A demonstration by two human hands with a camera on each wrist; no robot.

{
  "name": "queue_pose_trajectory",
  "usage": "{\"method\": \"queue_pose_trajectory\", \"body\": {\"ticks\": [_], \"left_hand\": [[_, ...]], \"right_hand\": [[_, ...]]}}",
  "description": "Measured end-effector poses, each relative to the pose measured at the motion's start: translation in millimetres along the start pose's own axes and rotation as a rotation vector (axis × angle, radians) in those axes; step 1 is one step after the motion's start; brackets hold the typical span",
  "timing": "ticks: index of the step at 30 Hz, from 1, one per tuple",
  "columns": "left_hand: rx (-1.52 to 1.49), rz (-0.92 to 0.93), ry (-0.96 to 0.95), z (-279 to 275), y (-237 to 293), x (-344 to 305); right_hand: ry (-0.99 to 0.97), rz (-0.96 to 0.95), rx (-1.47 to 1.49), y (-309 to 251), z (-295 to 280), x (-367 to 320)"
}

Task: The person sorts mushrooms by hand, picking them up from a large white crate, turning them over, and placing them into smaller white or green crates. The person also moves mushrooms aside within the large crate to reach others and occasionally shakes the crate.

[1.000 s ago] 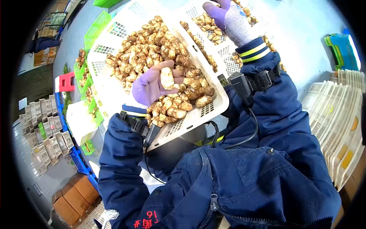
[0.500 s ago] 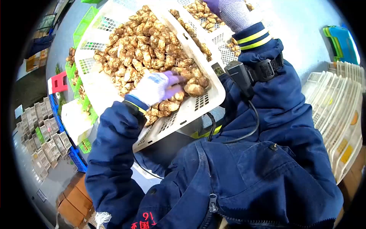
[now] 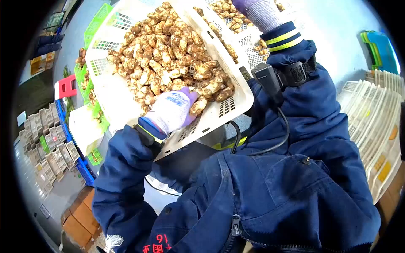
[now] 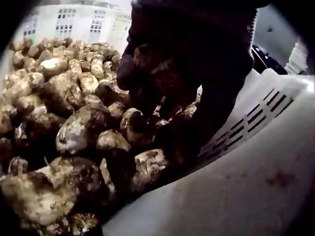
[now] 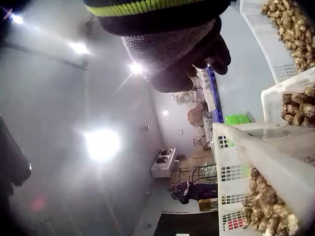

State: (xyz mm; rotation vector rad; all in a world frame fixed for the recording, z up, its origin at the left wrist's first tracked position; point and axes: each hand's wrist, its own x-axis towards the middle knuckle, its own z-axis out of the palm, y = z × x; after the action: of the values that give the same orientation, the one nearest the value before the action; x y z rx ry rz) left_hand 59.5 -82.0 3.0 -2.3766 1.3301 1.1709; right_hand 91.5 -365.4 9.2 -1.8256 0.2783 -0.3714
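Note:
Brown-and-white, stubby mushrooms (image 3: 158,55) fill a white slotted crate (image 3: 114,90) in front of the person. My left hand (image 3: 171,107), in a white and purple glove, reaches into the near corner of the crate and grips a mushroom (image 3: 198,106). In the left wrist view the gloved hand (image 4: 197,44) is dark, its curled fingers around a shadowed mushroom (image 4: 162,71) over the heap. My right hand (image 3: 262,14) is raised beyond the crate at the top edge, partly cut off. The right wrist view shows that hand (image 5: 184,59) with loosely bent fingers holding nothing.
More white crates with mushrooms (image 3: 230,14) stand beyond the near crate's right wall. Green baskets (image 3: 82,78) and a red stool-like item (image 3: 67,86) lie to the left. Stacked white crates (image 3: 371,126) rise at the right, near blue and green boards (image 3: 382,50).
My left hand first lay palm up with a pale mushroom on it. It has turned over, let that one go, and moved into the near corner onto another. The right hand stays raised.

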Motion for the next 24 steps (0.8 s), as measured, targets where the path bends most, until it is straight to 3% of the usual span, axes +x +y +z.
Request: {"method": "queue_pose_trajectory", "body": {"ticks": [3,6,9,10,13,15,17,19,20,21,23,24], "left_hand": [[0.125,0.046,0.037,8.4,2.9,-1.2],[0.025,0.094,0.162,23.7,-2.1,1.7],[-0.636,-0.060,-0.031,4.7,-21.9,5.1],[-1.036,-0.111,-0.105,0.9,-42.0,-2.6],[-1.555,0.018,0.151,-13.9,-50.1,-21.0],[-1.743,0.041,0.434,-24.7,-47.0,-23.3],[-1.940,0.341,0.484,-53.3,-54.9,-8.5],[-1.885,0.443,0.498,-92.6,-67.6,10.1],[-1.873,0.735,0.497,-116.5,-57.1,20.5],[-1.821,0.965,0.554,-135.4,-41.2,28.6],[-1.532,0.556,0.815,-133.2,-36.1,39.2],[-1.086,0.345,0.968,-116.8,-27.7,33.5]], "right_hand": [[0.009,0.022,0.024,-0.7,2.5,0.5],[-0.033,0.111,-0.021,-11.2,-0.4,-2.8],[-0.019,0.096,0.049,-2.4,-0.4,-0.8],[-0.021,0.124,0.100,-0.5,0.2,-0.1],[-0.033,0.157,0.115,-3.6,-2.9,-0.1],[-0.034,0.114,0.105,0.1,-4.3,2.2],[-0.032,0.124,0.050,-9.2,-11.1,-1.3],[-0.041,0.087,0.147,3.4,-11.0,-1.3],[-0.021,0.033,0.233,13.0,-9.0,2.2],[0.104,-0.215,0.033,43.0,-7.6,16.7],[0.022,0.090,0.132,12.6,-18.8,4.6],[0.029,0.090,0.137,13.3,-21.0,6.0]]}}
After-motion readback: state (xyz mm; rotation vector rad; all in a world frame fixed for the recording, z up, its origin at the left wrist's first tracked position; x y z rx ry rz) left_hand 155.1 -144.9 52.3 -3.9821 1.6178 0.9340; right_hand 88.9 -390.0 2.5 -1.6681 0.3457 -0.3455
